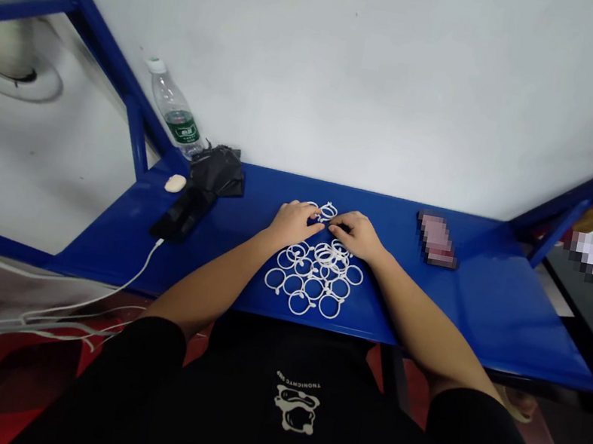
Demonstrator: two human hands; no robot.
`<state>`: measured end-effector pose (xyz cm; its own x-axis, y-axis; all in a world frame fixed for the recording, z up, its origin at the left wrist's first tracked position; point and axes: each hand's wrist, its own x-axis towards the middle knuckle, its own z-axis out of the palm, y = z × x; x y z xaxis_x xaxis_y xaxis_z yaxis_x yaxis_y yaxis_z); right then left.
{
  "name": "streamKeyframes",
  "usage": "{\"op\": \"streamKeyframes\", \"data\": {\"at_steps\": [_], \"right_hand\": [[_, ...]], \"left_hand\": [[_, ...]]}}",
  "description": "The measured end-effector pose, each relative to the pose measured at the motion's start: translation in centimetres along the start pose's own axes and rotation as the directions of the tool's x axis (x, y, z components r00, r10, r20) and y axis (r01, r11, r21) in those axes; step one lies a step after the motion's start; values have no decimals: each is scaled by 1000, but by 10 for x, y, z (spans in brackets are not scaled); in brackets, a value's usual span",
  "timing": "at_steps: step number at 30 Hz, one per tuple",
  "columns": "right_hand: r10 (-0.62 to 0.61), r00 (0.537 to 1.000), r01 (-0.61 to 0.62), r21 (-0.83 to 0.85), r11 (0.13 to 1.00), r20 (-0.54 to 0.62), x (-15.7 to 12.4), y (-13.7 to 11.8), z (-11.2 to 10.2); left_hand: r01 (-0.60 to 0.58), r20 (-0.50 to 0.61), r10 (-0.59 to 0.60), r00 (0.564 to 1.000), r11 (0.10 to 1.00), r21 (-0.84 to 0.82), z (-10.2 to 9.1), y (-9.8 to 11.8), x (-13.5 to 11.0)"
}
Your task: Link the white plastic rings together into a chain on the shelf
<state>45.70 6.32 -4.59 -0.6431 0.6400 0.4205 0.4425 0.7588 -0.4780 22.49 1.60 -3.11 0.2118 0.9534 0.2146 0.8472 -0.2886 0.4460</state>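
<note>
A pile of several white plastic rings lies on the blue table right in front of me. My left hand and my right hand rest at the far edge of the pile, fingertips almost meeting. Between them sits a small white ring, and both hands' fingers curl in and pinch at it. My forearms reach over the table's near edge on either side of the pile.
A clear water bottle with a green label stands at the back left by a black bag. A dark phone with a white cable and a small cream object lie left. A blurred flat object lies right.
</note>
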Motion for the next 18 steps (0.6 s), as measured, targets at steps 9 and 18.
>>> {"op": "streamKeyframes", "data": {"at_steps": [9,18], "right_hand": [[47,993,-44,-28,999,111,0,-3,-4],[159,961,-138,-104,985,225,-8,8,-46]], "left_hand": [[-31,14,31,999,999,36,2,-3,0],[-19,-43,18,999,1000,-6,1,-1,1]]}}
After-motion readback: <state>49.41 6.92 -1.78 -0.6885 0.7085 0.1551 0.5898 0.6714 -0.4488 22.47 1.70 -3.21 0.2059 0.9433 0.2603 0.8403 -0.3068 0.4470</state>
